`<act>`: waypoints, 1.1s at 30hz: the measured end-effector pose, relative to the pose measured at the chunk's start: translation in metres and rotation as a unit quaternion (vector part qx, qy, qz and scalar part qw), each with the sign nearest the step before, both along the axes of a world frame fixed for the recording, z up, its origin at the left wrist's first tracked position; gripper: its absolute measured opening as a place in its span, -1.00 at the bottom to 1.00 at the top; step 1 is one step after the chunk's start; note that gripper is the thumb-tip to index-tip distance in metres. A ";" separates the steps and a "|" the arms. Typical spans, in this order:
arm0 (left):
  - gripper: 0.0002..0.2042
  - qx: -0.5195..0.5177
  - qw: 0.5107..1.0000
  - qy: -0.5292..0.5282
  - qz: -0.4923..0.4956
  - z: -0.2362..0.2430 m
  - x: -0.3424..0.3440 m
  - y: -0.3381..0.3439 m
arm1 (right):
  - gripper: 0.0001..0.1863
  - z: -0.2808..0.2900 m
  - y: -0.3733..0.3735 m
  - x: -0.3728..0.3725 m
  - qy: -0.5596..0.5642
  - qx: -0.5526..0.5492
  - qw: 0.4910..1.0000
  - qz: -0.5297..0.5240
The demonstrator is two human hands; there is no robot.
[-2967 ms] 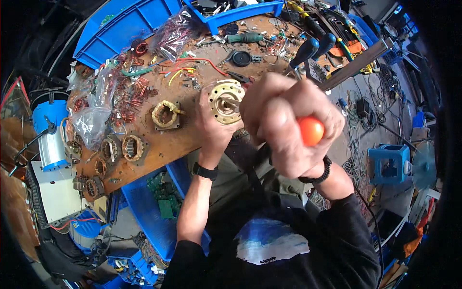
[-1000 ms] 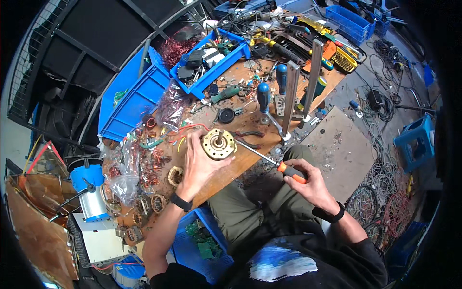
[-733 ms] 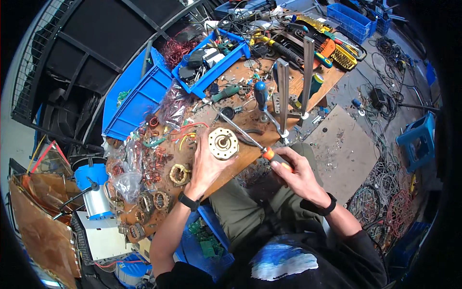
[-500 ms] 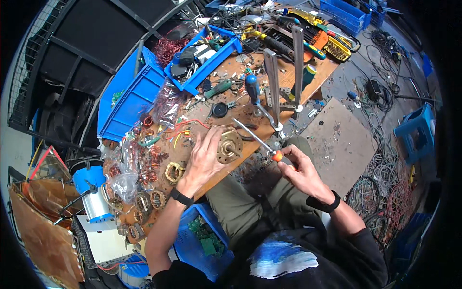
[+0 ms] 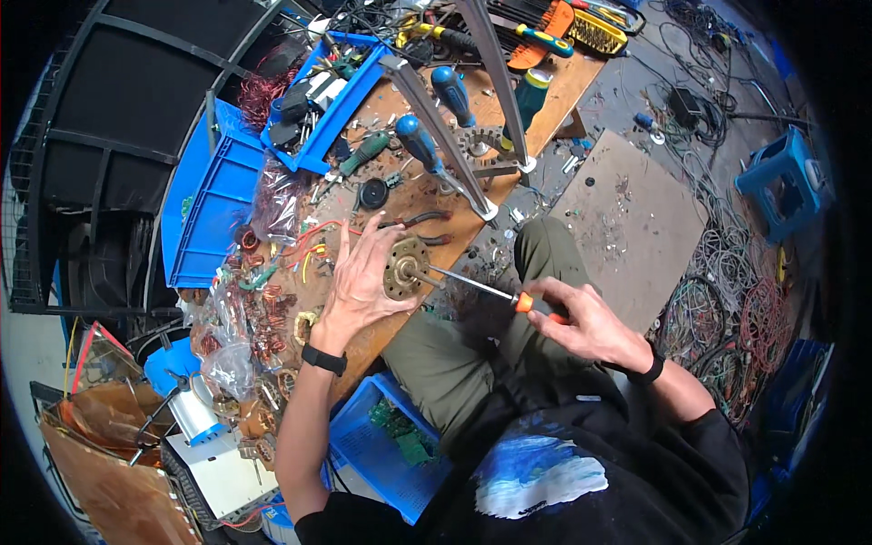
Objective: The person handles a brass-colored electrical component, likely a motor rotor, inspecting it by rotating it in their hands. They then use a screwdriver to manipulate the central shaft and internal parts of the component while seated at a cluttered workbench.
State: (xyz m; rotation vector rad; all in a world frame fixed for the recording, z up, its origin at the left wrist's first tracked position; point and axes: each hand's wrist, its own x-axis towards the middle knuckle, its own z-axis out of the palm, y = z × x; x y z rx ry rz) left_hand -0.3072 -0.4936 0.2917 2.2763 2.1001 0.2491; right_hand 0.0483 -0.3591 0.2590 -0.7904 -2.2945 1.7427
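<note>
My left hand grips a round, brass-coloured metal part at the bench's near edge. That part looks like a motor end plate, with holes round its face and a shaft sticking out of the middle. My right hand is closed round the orange-and-black handle of a screwdriver. Its shank points left, and the tip is at the part's face beside the shaft; whether it touches cannot be made out. Just beyond the part lie dark-handled pliers. A black round piece lies farther back.
Two upright metal bars rise from the bench beside blue-handled screwdrivers. Copper coils and plastic bags crowd the left. Blue bins stand behind; another bin with circuit boards sits below. Cables cover the floor at right.
The screwdriver has swung down and left, so its tip is now at the metal part. My left hand has tilted the part. The whole view has shifted somewhat.
</note>
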 end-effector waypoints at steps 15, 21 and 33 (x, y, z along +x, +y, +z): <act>0.02 0.004 0.998 -0.056 -0.033 -0.004 -0.009 0.005 | -0.57 -0.002 0.008 -0.024 0.050 -0.102 0.993 0.037; -0.04 -0.061 0.993 0.005 -0.099 0.019 -0.011 0.025 | -0.57 0.007 0.015 -0.028 0.010 -0.104 0.994 0.045; -0.06 -0.028 0.993 -0.082 -0.082 -0.003 -0.021 0.015 | -0.59 0.006 0.014 -0.028 0.011 -0.125 0.991 0.041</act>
